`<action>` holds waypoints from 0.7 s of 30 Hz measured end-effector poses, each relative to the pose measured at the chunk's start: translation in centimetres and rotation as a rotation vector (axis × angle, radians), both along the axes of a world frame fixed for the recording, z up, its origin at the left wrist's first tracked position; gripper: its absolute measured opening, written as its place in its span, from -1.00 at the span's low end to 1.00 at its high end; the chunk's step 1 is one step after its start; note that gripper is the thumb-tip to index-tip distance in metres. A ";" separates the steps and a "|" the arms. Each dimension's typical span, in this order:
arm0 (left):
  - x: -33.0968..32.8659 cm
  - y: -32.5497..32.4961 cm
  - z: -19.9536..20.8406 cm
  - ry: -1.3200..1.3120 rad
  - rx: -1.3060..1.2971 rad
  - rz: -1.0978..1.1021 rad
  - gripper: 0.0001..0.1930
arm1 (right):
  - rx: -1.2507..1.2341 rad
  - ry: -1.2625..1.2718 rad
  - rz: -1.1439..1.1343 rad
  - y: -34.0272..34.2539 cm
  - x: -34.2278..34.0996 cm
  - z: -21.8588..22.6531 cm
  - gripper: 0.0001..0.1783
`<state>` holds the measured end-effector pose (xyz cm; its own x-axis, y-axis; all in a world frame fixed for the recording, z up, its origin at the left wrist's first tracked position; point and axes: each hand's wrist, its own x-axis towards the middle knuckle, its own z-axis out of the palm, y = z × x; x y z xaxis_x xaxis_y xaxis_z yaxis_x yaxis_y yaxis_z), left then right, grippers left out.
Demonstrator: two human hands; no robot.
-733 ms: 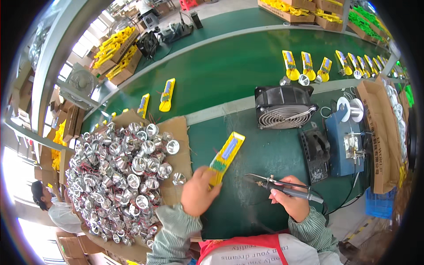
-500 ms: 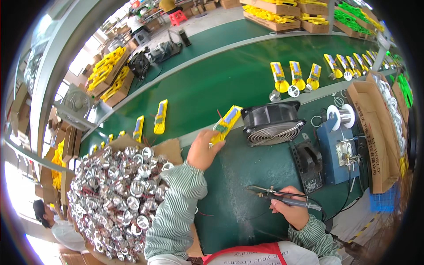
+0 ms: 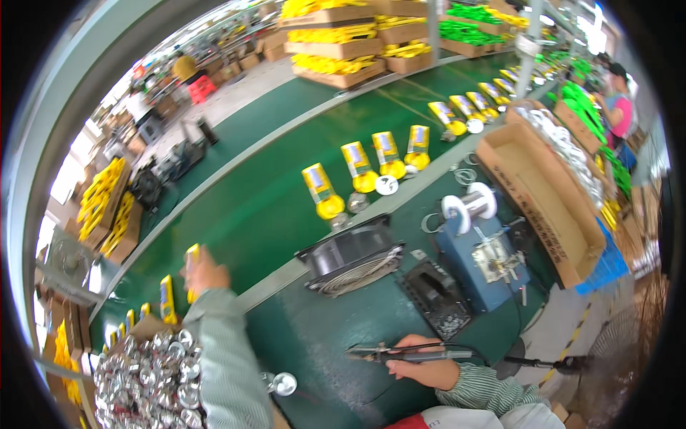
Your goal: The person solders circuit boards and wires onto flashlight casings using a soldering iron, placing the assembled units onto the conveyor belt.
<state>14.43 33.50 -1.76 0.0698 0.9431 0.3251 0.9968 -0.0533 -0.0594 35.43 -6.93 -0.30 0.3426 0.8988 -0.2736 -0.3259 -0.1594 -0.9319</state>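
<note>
On the green conveyor belt (image 3: 286,143) behind the counter (image 3: 321,336), the left hand (image 3: 205,272) clasps a yellow flashlight body (image 3: 191,266) at nine o'clock, seemingly placing it, while the right hand (image 3: 421,366) grips a soldering iron (image 3: 407,352) at five o'clock, silver reflectors (image 3: 150,379) left unassembled.

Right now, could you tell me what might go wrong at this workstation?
The right hand holds the soldering iron low over the green table while the left hand reaches away with a yellow piece; the unattended tip could scorch something. The left sleeve passes beside the heaped silver reflectors and might knock some off.
</note>
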 end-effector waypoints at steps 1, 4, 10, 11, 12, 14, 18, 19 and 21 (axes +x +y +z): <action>-2.3 0.3 -0.7 0.040 0.046 0.073 -0.31 | -0.004 -0.027 0.052 -0.1 0.1 -0.1 -0.82; -7.9 3.0 -2.5 -0.084 -0.009 0.008 -0.11 | 0.001 -0.063 0.071 -0.2 0.1 -0.3 -0.80; -9.2 2.9 -3.3 -0.072 -0.273 0.064 -0.11 | 0.052 -0.040 0.132 -0.5 0.3 0.4 -0.81; -8.5 1.9 -2.6 -0.128 -0.266 0.000 -0.12 | 0.089 -0.027 0.143 -0.7 0.2 0.5 -0.81; -8.0 0.6 -1.4 -0.186 -0.263 -0.066 -0.13 | 0.051 -0.055 0.100 -0.8 0.2 0.6 -0.81; -6.1 -2.5 0.7 -0.242 -0.198 -0.272 -0.15 | 0.010 -0.041 0.128 -1.1 -0.2 0.7 -0.81; -3.7 -12.3 5.1 -0.334 -0.259 -0.332 -0.23 | 0.150 -0.069 0.011 -1.3 -0.4 0.9 -0.82; -3.3 -15.4 5.8 -0.260 -0.172 -0.397 -0.23 | 0.131 -0.039 0.012 -1.4 -0.4 0.9 -0.82; -2.9 -21.1 7.3 -0.197 -0.201 -0.440 -0.23 | 0.076 -0.058 0.004 -1.7 -0.4 1.1 -0.81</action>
